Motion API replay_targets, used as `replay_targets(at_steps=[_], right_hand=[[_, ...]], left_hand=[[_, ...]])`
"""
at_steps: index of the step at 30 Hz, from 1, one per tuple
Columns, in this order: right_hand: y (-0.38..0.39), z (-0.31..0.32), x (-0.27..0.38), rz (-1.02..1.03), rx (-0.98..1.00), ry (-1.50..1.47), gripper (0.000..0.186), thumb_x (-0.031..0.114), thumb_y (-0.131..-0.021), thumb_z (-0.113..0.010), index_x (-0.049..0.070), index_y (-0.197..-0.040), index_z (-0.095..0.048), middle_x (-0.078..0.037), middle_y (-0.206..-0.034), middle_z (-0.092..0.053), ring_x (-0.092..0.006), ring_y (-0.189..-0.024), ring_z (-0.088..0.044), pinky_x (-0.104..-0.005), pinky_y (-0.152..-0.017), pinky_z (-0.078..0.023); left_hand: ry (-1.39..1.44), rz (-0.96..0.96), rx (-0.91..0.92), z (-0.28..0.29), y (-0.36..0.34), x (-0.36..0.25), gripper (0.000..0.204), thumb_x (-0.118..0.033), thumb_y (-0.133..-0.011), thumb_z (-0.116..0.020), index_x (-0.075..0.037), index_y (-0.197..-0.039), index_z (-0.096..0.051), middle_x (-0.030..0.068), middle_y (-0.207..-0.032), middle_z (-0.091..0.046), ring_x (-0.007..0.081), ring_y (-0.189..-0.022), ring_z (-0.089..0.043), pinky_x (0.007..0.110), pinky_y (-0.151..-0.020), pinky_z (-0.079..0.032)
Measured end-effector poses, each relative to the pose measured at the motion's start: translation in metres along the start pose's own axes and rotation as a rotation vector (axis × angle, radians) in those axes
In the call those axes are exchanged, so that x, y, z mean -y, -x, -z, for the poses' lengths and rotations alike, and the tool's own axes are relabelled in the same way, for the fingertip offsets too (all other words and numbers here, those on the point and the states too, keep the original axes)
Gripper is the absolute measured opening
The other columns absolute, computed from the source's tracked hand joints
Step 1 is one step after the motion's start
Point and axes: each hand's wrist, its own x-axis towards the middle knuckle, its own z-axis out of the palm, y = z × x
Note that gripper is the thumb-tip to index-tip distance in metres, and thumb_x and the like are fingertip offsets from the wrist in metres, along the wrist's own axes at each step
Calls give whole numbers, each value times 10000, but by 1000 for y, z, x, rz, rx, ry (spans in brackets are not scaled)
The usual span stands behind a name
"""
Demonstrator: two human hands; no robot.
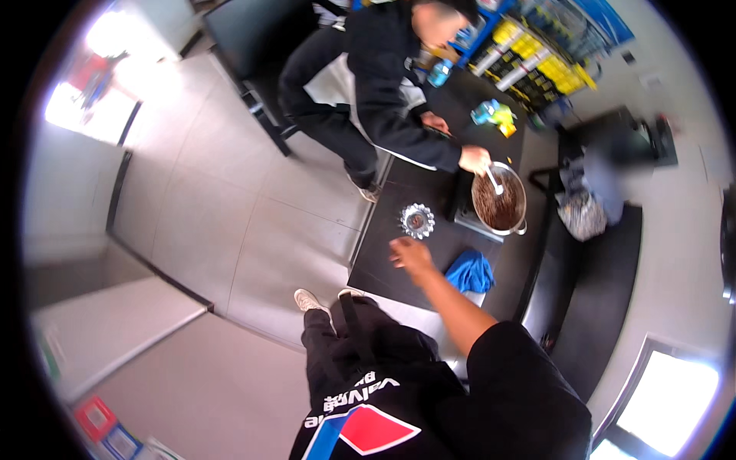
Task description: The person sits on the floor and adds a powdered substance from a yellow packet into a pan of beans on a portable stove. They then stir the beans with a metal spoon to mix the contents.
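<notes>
My right hand [412, 254] reaches over the dark table [383, 264] with its fingers apart, holding nothing that I can see. Just beyond it sits a scalloped, shiny ashtray-like dish [416, 221] with something brown in its middle. To the right of my forearm lies a crumpled blue cloth [470, 272]. Farther off, a metal pot [524, 201] full of brown, crumbly-looking stuff rests on a flat stove [477, 224]. A co-worker's hand [474, 159] holds a white-handled utensil [494, 181] in that pot. My left hand is out of the picture.
The co-worker [383, 84] leans over the table from the far left. A blue-capped bottle [440, 73] and a yellow packet [504, 120] lie farther back. Along the right wall runs a black bench [590, 284] with a patterned bag [583, 215].
</notes>
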Motion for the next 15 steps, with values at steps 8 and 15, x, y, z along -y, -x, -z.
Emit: replay_targets(at_steps=[8,15], right_hand=[[-96,236,-77,146,-1064,453,378,287,-925,-666,-6,-1164,-684,-228,-992,-738,-352,-829,-730,-431,-719,-571],[-192,302,-47,-417,-819,879,424,319,-830,-741,72,-1174,-710,-227,-1182,-689,-384,-1128,-658,-466,-962,-525]], left_hand=[[-51,-252,-97,280,-205,-139,541,19,-881,-476,-49,-1417,-456,16,-875,-501,104,-721,-470,304,-636,-462],[-771,-166,-193,381,-204,-198,569,54,-869,-523,-87,-1413,-432,75,-927,-538,154,-664,-561,312,-547,-485]])
